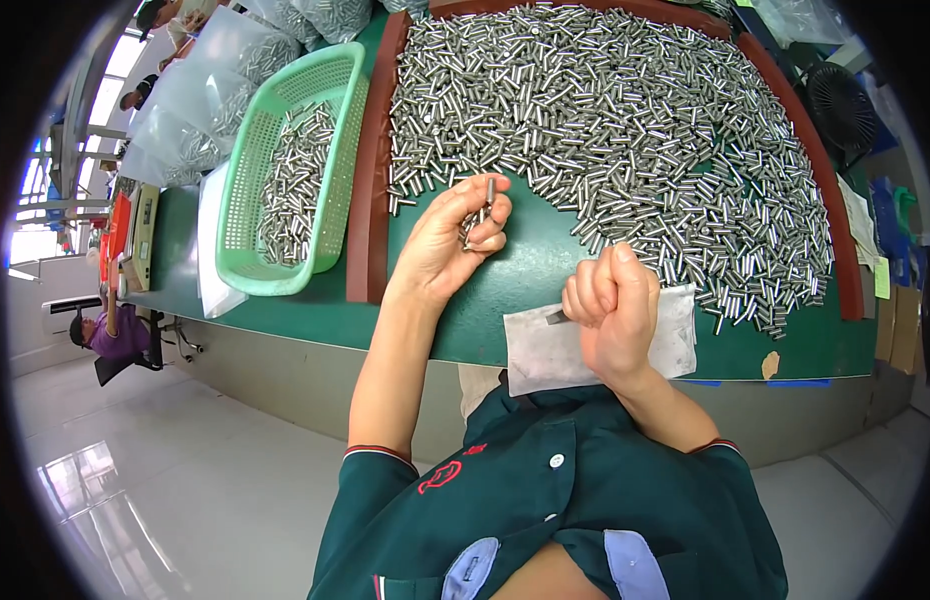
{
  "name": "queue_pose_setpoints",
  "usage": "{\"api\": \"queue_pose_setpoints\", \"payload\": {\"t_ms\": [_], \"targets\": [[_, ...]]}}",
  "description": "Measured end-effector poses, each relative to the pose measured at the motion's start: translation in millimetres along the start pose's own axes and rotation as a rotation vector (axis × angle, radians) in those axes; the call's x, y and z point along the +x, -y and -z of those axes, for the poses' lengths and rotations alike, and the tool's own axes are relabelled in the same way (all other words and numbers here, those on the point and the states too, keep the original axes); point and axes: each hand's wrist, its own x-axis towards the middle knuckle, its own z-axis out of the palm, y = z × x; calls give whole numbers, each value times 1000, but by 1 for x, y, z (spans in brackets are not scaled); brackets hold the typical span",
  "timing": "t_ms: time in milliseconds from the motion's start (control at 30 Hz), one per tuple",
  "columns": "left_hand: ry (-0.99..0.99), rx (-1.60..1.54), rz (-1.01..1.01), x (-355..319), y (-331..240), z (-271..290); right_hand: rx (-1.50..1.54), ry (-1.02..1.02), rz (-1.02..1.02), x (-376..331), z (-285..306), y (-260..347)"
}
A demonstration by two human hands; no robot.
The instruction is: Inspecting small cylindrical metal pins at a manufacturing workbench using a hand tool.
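My left hand (pixel 447 235) is curled palm up over the green tabletop (pixel 530 225), close to the near edge of a wide heap of short metal pins (pixel 605 110). One metal pin (pixel 491 190) stands between its thumb and fingertips, and a few more lie in the fingers below. Over a smudged white cloth (pixel 540 355) at the table's front edge, my right hand (pixel 620 310) is closed in a fist. A short dark grey piece (pixel 557 317) sticks out on its left side; its kind is hidden by the fingers.
Red-brown strips (pixel 370 200) border the heap. Left of it stands a light green plastic basket (pixel 330 215) part-filled with pins. Clear bags (pixel 180 125) of pins sit farther left, near a scale (pixel 140 235). A black fan (pixel 840 110) is at the far right.
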Motion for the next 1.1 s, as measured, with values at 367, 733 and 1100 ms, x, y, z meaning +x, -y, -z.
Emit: {"api": "queue_pose_setpoints", "payload": {"t_ms": [367,733,1100], "targets": [[-115,39,-246,-6,-10,1,-65,55,10,1,-1,-1],[-1029,1921,-1032,-53,-116,-8,26,16,-5,-1,-2,-1],[-368,2112,-746,41,-26,6,46,23,17,0,1,0]]}}
